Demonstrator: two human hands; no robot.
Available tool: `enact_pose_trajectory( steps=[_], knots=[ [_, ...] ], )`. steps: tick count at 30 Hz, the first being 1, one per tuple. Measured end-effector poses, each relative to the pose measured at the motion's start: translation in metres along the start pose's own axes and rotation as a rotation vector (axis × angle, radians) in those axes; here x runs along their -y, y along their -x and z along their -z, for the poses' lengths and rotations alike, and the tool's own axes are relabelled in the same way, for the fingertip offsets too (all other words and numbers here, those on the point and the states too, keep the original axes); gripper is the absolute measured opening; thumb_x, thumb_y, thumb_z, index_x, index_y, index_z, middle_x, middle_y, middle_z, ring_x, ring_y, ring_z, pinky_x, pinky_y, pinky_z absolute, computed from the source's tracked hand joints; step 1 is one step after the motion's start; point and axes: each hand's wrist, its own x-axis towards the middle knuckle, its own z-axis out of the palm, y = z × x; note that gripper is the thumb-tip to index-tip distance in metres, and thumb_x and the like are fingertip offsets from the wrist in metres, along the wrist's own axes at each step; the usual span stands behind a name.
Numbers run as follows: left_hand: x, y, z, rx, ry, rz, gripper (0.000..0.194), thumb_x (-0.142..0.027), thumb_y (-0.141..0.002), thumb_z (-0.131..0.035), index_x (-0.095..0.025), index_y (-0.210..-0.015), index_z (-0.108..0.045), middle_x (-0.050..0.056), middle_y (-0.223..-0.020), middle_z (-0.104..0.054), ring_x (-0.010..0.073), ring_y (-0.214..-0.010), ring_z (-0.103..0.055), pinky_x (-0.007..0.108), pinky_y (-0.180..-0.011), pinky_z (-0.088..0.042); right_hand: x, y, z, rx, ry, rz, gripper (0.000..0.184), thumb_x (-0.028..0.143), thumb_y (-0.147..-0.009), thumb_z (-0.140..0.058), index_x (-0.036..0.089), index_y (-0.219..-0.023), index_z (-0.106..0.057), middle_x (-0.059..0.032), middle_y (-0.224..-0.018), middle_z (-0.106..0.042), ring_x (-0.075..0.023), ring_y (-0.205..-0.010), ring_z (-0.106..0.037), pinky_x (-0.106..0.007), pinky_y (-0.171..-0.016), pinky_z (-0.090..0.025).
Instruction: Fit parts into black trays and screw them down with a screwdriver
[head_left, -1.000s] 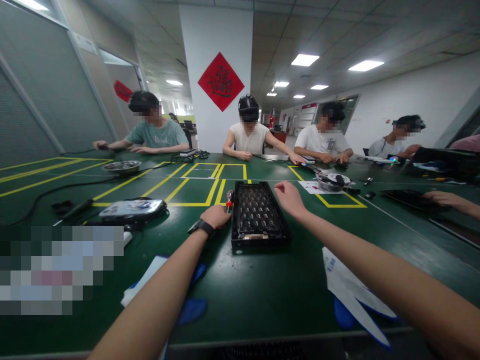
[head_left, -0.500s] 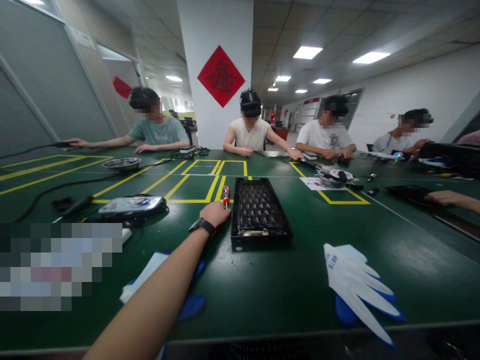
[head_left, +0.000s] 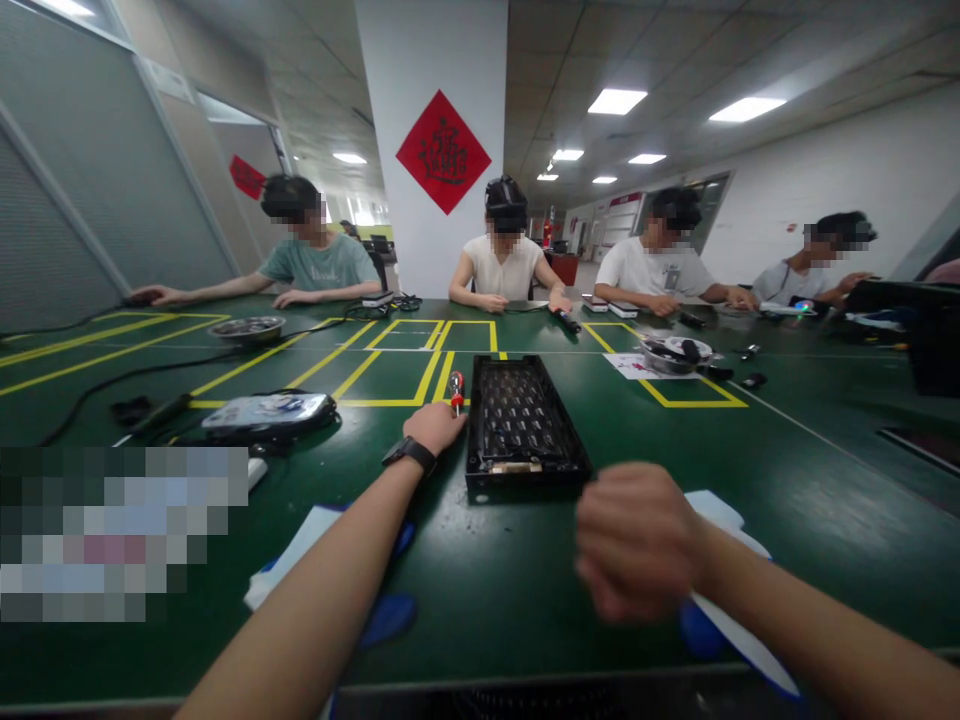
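Observation:
My left hand (head_left: 433,428), with a dark band on the wrist, is closed beside the left wall of a black rectangular tray (head_left: 534,468). A screwdriver (head_left: 457,388) with a red and clear handle points away from me, its shaft running into the fingers of that hand; its tip is hidden. Rows of slots or shiny pieces fill the tray. My right hand (head_left: 637,540), blurred, is a loose fist near the tray's front right corner. Its palm faces away from view, so any content is hidden. It and its forearm cover part of a white-and-blue glove (head_left: 712,508).
Another glove (head_left: 300,548) lies under my left forearm. At left are a phone-like device (head_left: 270,412), cables and a metal bowl (head_left: 247,330). A second bowl (head_left: 667,362) stands on paper at right. Several people sit across the green table (head_left: 810,480), marked with yellow tape.
My right hand has come into view over the right glove. A person's hand and a dark flat object have left the right side. The person opposite has drawn an arm back. My left hand stays put.

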Motion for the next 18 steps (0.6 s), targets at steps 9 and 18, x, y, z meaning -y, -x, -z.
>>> enact_pose_trajectory(
  steps=[9, 18],
  knots=[
    [0.004, -0.006, -0.005, -0.065, 0.057, -0.018, 0.042, -0.053, -0.076, -0.040, -0.018, -0.070, -0.064, 0.009, -0.077, -0.065, 0.0198, -0.073, -0.060, 0.023, -0.056, -0.037, -0.045, -0.100, 0.003, 0.154, 0.335, -0.522, 0.031, 0.039, -0.081, -0.049, 0.013, -0.075, -0.065, -0.0148, -0.083, -0.066, -0.0234, -0.080, -0.061, -0.029, -0.068, -0.041],
    [0.001, -0.006, -0.008, -0.028, 0.038, -0.054, 0.039, -0.049, -0.079, -0.039, -0.019, -0.072, -0.063, 0.007, -0.081, -0.066, 0.0181, -0.074, -0.060, 0.023, -0.057, -0.037, -0.059, -0.121, 0.004, 0.183, 0.372, -0.592, 0.023, 0.028, -0.078, -0.051, 0.012, -0.084, -0.067, -0.0137, -0.087, -0.067, -0.0211, -0.082, -0.061, -0.025, -0.068, -0.042]
  ],
)
